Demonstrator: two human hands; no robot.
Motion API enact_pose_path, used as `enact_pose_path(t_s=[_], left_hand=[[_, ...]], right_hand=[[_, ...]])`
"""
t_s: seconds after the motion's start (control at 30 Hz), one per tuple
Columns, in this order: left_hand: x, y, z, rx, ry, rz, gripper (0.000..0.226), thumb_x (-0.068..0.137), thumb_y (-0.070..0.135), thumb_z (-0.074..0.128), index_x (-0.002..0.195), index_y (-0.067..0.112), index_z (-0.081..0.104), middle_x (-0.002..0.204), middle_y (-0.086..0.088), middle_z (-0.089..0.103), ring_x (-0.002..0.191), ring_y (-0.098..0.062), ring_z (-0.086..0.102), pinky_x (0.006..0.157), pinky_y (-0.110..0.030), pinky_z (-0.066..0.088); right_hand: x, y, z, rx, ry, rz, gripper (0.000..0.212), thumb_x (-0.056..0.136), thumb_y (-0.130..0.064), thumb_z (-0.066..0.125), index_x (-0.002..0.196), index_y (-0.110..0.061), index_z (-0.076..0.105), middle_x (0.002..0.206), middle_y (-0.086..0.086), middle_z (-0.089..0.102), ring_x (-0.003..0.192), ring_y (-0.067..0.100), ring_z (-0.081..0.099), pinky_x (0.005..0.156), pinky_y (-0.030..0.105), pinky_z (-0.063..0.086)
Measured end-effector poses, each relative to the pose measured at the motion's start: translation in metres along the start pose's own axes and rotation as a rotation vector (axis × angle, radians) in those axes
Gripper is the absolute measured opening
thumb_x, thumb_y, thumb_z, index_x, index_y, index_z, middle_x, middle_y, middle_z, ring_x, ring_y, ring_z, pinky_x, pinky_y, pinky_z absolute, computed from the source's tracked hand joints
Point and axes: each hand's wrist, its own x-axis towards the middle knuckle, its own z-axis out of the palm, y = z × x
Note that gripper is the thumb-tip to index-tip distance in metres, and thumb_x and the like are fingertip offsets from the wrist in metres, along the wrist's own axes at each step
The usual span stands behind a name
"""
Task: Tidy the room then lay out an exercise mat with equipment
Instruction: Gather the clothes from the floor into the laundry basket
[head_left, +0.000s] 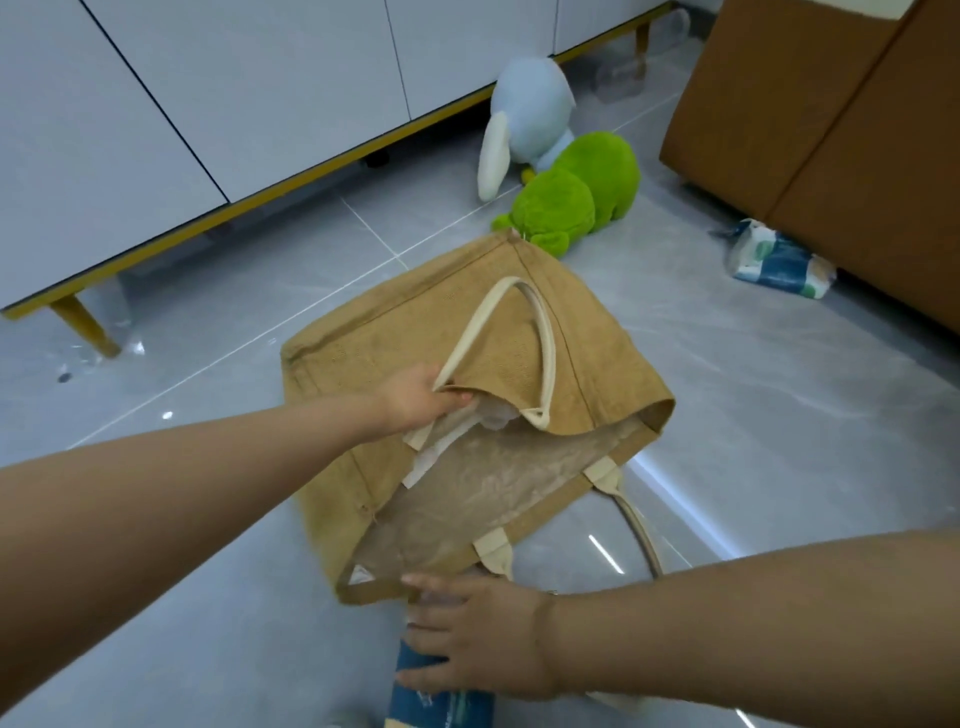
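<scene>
A person's right hand wraps its fingers around the top of a blue packet at the bottom edge of the view, holding it just at the mouth of a tan jute tote bag that lies on its side on the grey tiled floor. The packet's end touches the bag's near rim, beside one cream handle that trails on the tiles. Farther in, the left hand grips the upper edge of the bag's opening at the base of the other cream handle, lifting it so that the clear lining and some pale paper or plastic inside show. Beyond the bag, just past its closed end, a green plush toy lies on the floor with a pale blue plush toy leaning against it. To the right, a blue-and-white soft pack rests on the tiles against the foot of a brown upholstered sofa. Along the left, a white cabinet on yellow wooden legs runs back toward the far wall, with something clear and crumpled lying near its farthest leg; what it is cannot be told
</scene>
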Motion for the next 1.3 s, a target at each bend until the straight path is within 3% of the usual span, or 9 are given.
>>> enact_pose_path(t_s=[0.17,0.33,0.43,0.6,0.8,0.9,0.97,1.1,1.3], left_hand=[[-0.005,0.011,0.049,0.292,-0.189,0.232,0.052,0.084,0.031,0.069,0.131,0.016,0.050,0.132,-0.004,0.051,0.119,-0.019,0.052,0.094,-0.023,0.042],[-0.022,0.001,0.116,0.798,-0.393,0.328,0.107,0.074,0.038,0.075,0.150,0.029,0.000,0.155,-0.009,-0.016,0.144,-0.036,0.004,0.114,-0.052,0.021],[-0.027,-0.013,0.133,0.945,-0.468,0.330,0.112,0.078,0.046,0.069,0.147,0.036,-0.019,0.141,-0.005,-0.050,0.134,-0.038,-0.035,0.109,-0.067,-0.003],[-0.016,-0.003,0.126,1.036,-0.367,0.475,0.057,0.095,0.037,0.044,0.143,0.020,0.020,0.157,-0.019,-0.017,0.142,-0.049,-0.007,0.113,-0.056,0.019],[0.003,0.029,0.130,0.954,-0.357,0.339,0.045,0.092,0.019,0.048,0.135,0.014,0.035,0.157,-0.019,0.013,0.139,-0.043,0.028,0.094,-0.045,0.046],[0.027,0.044,0.117,0.522,-0.118,0.242,0.028,0.094,0.036,0.048,0.105,0.012,0.056,0.113,-0.012,0.065,0.104,-0.030,0.061,0.076,-0.032,0.048],[0.039,0.055,0.102,0.202,-0.055,0.049,0.033,0.094,0.043,0.049,0.077,0.016,0.053,0.090,-0.013,0.068,0.091,-0.030,0.064,0.063,-0.027,0.039],[0.045,0.076,0.073,-0.214,-0.152,-0.297,0.025,0.093,0.031,0.055,0.098,0.009,0.067,0.093,-0.011,0.066,0.096,-0.028,0.063,0.070,-0.029,0.043],[-0.024,0.121,0.022,-0.402,0.001,-0.391,0.023,0.093,0.031,0.054,0.084,0.013,0.065,0.064,0.000,0.053,0.072,-0.023,0.052,0.054,-0.030,0.035]], right_hand=[[-0.071,-0.032,0.031,0.380,0.164,0.127,0.040,0.087,-0.036,0.052,0.127,-0.033,0.052,0.104,-0.010,0.058,0.094,0.009,0.056,0.089,0.026,0.046],[-0.123,-0.036,0.033,0.616,0.210,0.238,0.036,0.080,-0.042,0.052,0.114,-0.030,0.058,0.103,-0.010,0.059,0.091,0.007,0.052,0.074,0.021,0.046],[-0.140,-0.020,0.035,0.766,0.271,0.317,0.023,0.078,-0.028,0.049,0.096,-0.024,0.062,0.093,-0.006,0.057,0.082,0.013,0.047,0.075,0.028,0.046],[-0.161,0.013,0.058,0.925,0.369,0.491,0.021,0.084,-0.016,0.046,0.094,-0.016,0.065,0.091,0.000,0.064,0.076,0.020,0.058,0.062,0.030,0.048],[-0.165,0.057,0.073,1.182,0.747,0.923,0.022,0.074,-0.015,0.047,0.063,-0.016,0.066,0.059,-0.005,0.062,0.055,0.008,0.054,0.055,0.022,0.045],[-0.169,0.099,0.082,1.319,0.990,1.259,0.023,0.071,-0.016,0.044,0.055,-0.018,0.061,0.054,-0.006,0.056,0.054,0.015,0.054,0.056,0.030,0.046],[-0.174,0.132,0.088,1.447,1.114,1.552,0.023,0.071,-0.015,0.045,0.054,-0.022,0.059,0.055,-0.006,0.056,0.057,0.022,0.054,0.059,0.032,0.047],[-0.186,0.162,0.079,1.496,1.248,2.130,0.026,0.080,0.001,0.046,0.067,-0.016,0.061,0.069,-0.004,0.058,0.067,0.005,0.053,0.064,0.009,0.043],[-0.209,0.132,-0.008,1.721,1.027,2.685,0.030,0.093,-0.009,0.042,0.117,-0.014,0.059,0.107,-0.003,0.052,0.085,0.005,0.051,0.066,0.001,0.036]])
